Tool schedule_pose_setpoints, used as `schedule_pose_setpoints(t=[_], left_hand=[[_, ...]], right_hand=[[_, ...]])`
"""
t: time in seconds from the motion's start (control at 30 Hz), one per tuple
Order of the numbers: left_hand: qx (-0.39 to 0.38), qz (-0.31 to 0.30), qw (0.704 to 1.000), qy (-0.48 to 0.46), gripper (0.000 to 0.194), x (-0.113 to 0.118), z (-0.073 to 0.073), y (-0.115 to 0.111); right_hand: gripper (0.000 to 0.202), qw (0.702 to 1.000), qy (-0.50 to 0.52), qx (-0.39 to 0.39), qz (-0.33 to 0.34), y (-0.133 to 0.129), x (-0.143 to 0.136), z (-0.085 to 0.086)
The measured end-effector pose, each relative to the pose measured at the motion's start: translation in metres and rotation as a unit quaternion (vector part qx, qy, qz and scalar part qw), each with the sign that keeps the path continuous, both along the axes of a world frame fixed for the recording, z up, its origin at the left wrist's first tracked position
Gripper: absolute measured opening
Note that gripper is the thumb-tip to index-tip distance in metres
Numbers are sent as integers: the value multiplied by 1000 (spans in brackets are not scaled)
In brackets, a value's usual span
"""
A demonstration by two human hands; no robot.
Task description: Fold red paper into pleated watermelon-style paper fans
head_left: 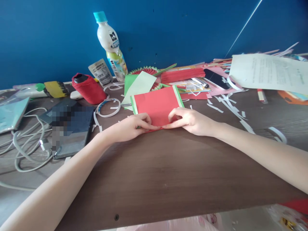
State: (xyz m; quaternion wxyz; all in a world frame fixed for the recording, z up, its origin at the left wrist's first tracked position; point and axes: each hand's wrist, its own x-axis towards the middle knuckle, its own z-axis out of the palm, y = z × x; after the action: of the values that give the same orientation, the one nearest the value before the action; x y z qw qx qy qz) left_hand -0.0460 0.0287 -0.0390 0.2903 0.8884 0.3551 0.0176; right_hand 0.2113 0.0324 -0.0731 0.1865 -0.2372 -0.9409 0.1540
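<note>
A red paper sheet (156,104) with white and green strips along its left and right sides lies on the brown table (166,179). My left hand (137,126) is closed on the sheet's near left edge, thumb and fingers pinched together. On the near right edge, my right hand (184,120) pinches the same sheet, its fingers curled. The fingertips of both hands point toward each other along the near edge, where a narrow fold seems to show. Behind the sheet are a pale green paper (141,84) and a pleated red paper (181,75).
A tilted bottle (111,45) stands by the blue wall. To the left are a red cloth-wrapped object (89,89), a tape roll (108,107), a dark tablet (74,128) and white cables (18,150). White paper scraps (231,106) and a printed sheet (269,72) lie right.
</note>
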Motion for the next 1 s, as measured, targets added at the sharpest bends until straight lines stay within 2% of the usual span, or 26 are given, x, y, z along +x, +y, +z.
schedule_pose_setpoints(t=[0.5,0.73,1.0], left_hand=[[2,-16,1000,0,36,-1,-1,-2],[80,-10,996,27,34,-3,-3,-2],[17,-11,998,62,36,-9,4,3]], right_hand=[[52,1000,-3,21,2,0,-1,0],[50,1000,-17,18,7,2,1,-1],[52,1000,-8,14,7,1,1,0]])
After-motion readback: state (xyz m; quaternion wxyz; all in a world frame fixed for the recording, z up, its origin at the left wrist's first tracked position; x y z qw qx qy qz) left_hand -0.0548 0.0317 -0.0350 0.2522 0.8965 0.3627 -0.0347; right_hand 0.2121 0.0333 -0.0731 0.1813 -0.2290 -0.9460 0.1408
